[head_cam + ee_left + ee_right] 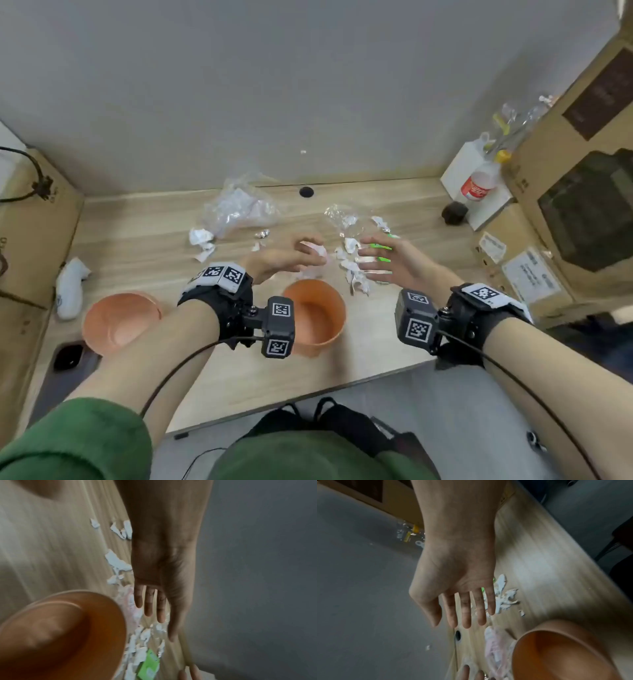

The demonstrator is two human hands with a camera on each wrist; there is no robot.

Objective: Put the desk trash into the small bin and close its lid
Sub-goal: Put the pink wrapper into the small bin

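Now we cup both hands round the scraps beyond the bin.

Our left hand [291,262] and right hand [387,260] hover empty, fingers loose, flanking paper scraps [354,274] on the bench [154,240]; the orange bin [317,317] stands open just near, lid [121,320] left.

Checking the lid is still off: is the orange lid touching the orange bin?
Apart. The head view shows bare desk and the left forearm between the lid, lying to the left, and the open bin.
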